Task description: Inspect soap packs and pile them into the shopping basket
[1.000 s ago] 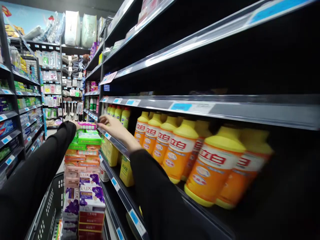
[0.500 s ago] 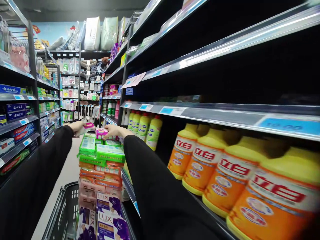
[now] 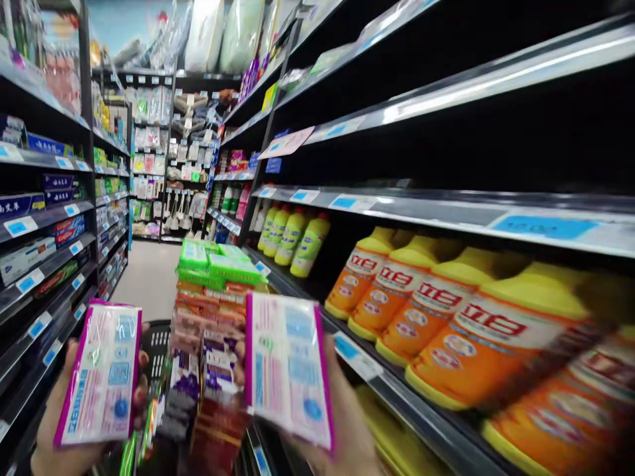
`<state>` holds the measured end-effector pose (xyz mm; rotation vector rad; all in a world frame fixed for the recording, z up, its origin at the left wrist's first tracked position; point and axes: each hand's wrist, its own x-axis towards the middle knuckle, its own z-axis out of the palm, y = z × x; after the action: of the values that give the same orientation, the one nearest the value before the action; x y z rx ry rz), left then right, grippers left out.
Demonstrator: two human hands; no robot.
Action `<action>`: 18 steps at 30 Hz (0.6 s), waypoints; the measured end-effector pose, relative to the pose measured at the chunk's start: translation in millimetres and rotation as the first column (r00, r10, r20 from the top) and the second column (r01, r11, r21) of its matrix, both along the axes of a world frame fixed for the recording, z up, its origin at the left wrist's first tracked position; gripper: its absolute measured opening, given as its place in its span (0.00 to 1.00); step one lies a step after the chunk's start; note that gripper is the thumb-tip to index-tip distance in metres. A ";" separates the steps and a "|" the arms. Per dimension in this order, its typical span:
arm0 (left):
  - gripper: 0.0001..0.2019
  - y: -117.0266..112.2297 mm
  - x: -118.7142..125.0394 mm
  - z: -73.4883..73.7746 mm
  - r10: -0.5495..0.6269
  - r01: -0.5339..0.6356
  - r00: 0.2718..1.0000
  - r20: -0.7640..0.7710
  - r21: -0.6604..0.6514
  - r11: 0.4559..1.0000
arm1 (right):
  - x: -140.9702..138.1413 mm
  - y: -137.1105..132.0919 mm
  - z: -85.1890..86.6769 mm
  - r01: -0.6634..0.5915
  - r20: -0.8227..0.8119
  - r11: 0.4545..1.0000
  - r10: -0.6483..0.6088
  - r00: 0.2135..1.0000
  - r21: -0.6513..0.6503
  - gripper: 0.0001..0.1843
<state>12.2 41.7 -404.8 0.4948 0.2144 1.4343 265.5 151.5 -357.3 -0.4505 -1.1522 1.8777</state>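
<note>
My left hand (image 3: 74, 423) grips a pink-edged soap packet (image 3: 99, 373) near the lower left, its printed back facing me. My right hand (image 3: 337, 423) holds a second pink-edged packet (image 3: 288, 367) of the same kind at lower centre. Both packets are raised close to the camera and somewhat blurred. Between and behind them rises a tall stack of soap packs (image 3: 213, 311), green ones on top, orange and purple below, standing in a dark shopping basket (image 3: 151, 337).
Orange detergent bottles with yellow caps (image 3: 446, 324) fill the shelf at right, with yellow-green bottles (image 3: 297, 235) further along. Black shelving with blue price tags lines both sides of the aisle (image 3: 143, 271). Boxed goods fill the left shelves (image 3: 44, 198).
Both hands have pulled back from the top of the stack, each bringing a pink packet close to the camera. The view has shifted along the shelf.
</note>
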 end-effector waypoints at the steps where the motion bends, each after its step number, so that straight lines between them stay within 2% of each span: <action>1: 0.30 -13.7 8.7 -17.8 -0.052 0.051 0.997 0.055 0.030 0.998 | -6.1 -28.7 -24.4 -0.127 -0.085 0.978 0.114 0.990 -0.163 0.39; 2: 0.32 -26.8 17.2 -34.1 -0.084 0.080 0.991 0.104 0.042 0.996 | -13.7 -55.4 -47.6 -0.232 -0.194 0.928 0.180 0.964 -0.291 0.40; 4: 0.34 -51.8 31.5 -61.2 -0.106 0.104 0.976 0.190 0.021 0.994 | -30.2 -100.8 -87.8 -0.331 -0.333 0.840 0.194 0.923 -0.430 0.39; 6: 0.35 -75.9 40.0 -80.8 -0.136 0.149 0.965 0.224 -0.044 0.988 | -43.4 -134.3 -118.1 -0.340 -0.374 0.797 0.157 0.914 -0.499 0.37; 8: 0.33 -98.6 41.9 -93.6 -0.189 0.218 0.960 0.207 -0.129 0.967 | -49.8 -157.3 -138.4 -0.321 -0.368 0.773 0.123 0.922 -0.547 0.35; 10: 0.32 -118.6 39.7 -101.4 -0.204 0.239 0.962 0.184 -0.194 0.952 | -50.2 -172.5 -150.4 -0.307 -0.351 0.750 0.106 0.930 -0.586 0.33; 13: 0.32 -140.8 36.1 -108.1 -0.195 0.233 0.966 0.169 -0.247 0.941 | -46.2 -187.0 -158.7 -0.318 -0.320 0.706 0.134 0.938 -0.633 0.32; 15: 0.30 -150.2 36.4 -110.8 -0.194 0.239 0.965 0.176 -0.281 0.930 | -44.1 -193.4 -161.9 -0.334 -0.303 0.682 0.169 0.938 -0.651 0.32; 18: 0.28 -157.9 40.1 -113.7 -0.133 0.200 0.966 0.221 -0.312 0.929 | -42.9 -199.3 -166.2 -0.339 -0.292 0.670 0.186 0.938 -0.660 0.33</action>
<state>52.4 -116.2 -518.4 0.0897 0.2441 1.2378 222.6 -47.8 -523.4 -0.5021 -0.3161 2.5448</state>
